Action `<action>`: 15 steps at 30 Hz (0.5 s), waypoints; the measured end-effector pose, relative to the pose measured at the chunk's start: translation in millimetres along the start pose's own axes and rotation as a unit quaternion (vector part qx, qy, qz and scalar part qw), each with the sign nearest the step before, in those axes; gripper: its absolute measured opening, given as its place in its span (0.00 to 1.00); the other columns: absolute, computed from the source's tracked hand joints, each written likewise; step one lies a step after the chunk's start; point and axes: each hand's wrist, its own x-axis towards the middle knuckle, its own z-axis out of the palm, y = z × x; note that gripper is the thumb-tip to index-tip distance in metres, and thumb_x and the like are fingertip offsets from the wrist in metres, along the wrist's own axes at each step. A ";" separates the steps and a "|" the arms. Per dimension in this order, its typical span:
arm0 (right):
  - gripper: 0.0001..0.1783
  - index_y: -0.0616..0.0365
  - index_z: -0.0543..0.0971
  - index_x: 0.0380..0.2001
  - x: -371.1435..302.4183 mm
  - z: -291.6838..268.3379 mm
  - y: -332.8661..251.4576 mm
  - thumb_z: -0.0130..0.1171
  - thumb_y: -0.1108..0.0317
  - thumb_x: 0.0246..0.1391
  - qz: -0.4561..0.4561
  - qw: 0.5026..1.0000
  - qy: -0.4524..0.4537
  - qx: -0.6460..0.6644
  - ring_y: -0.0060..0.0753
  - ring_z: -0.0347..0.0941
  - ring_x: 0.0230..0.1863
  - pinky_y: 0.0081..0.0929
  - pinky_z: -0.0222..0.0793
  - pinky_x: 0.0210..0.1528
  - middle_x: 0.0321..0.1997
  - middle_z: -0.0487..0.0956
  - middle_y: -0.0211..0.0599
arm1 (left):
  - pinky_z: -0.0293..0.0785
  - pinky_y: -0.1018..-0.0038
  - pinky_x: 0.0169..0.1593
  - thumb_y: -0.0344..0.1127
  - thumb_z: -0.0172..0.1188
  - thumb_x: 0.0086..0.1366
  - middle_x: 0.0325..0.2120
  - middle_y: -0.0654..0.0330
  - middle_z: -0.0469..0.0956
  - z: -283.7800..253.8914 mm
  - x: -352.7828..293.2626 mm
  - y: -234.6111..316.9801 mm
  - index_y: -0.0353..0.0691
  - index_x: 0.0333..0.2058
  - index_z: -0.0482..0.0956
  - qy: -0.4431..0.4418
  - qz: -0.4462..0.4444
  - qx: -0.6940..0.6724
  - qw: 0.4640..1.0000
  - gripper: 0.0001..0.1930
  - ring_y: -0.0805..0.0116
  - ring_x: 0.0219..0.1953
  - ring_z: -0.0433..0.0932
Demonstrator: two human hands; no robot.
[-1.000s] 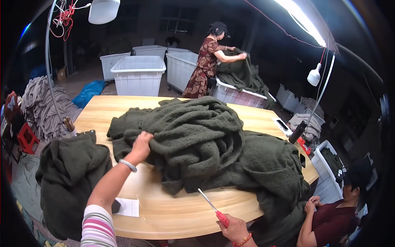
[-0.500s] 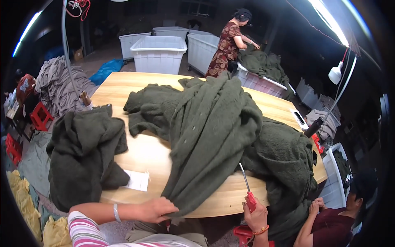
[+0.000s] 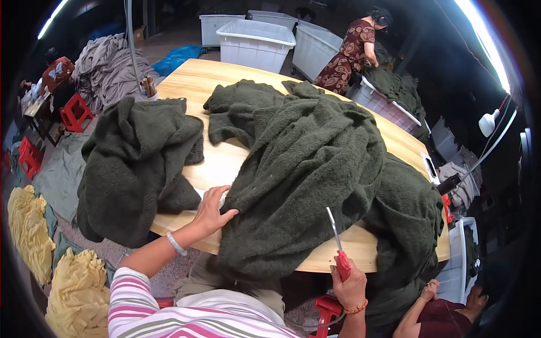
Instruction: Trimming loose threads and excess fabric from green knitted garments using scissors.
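A large piece of dark green fleecy cloth [image 3: 304, 174] lies in heavy folds over the middle of the wooden table and hangs past its near edge. My left hand [image 3: 211, 214] rests at the cloth's left edge, its fingers apart and the thumb touching the fabric. A white scrap beside the fingers is mostly hidden. In my right hand [image 3: 350, 286], closed and upright at the near edge, is a red-handled tool [image 3: 342, 265] with a slim metal shaft. Its tip points up in front of the cloth, apparently without gripping it.
Another dark green cloth heap [image 3: 135, 169] covers the table's left side. White bins [image 3: 256, 45] stand beyond the table [image 3: 186, 79]. One person [image 3: 352, 53] bends over a loaded bin at the far right; another person [image 3: 445, 315] sits at the near right. Yellow cloth [image 3: 79, 293] lies at left.
My left hand has let go of the cloth's near corner and moved up and left along its edge. The cloth's near part has spread wider. The whole view has shifted.
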 end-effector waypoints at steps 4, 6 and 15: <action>0.16 0.53 0.78 0.44 -1.9 0.6 -19.5 0.65 0.67 0.50 -0.007 0.998 -0.061 -0.022 0.53 0.78 0.31 0.41 0.73 0.33 0.29 0.80 0.47 | 0.63 0.62 0.61 0.39 0.69 0.54 0.53 0.47 0.69 19.7 12.6 11.3 0.36 0.57 0.67 0.035 0.063 0.005 0.997 0.33 0.49 0.56 0.67; 0.16 0.53 0.78 0.44 -0.2 0.1 -30.4 0.64 0.67 0.51 -0.014 0.997 -0.075 -0.030 0.52 0.78 0.31 0.41 0.73 0.33 0.29 0.80 0.46 | 0.65 0.63 0.59 0.38 0.68 0.56 0.52 0.48 0.71 27.4 39.8 27.2 0.36 0.57 0.68 0.044 0.100 -0.033 0.993 0.31 0.53 0.56 0.68; 0.14 0.55 0.76 0.43 39.0 7.2 -73.3 0.61 0.65 0.54 -0.062 0.989 -0.108 -0.079 0.54 0.77 0.28 0.42 0.72 0.33 0.25 0.79 0.47 | 0.70 0.77 0.38 0.35 0.67 0.55 0.22 0.60 0.75 49.1 99.6 29.7 0.31 0.32 0.80 -0.097 -0.002 -0.330 0.939 0.12 0.80 0.31 0.71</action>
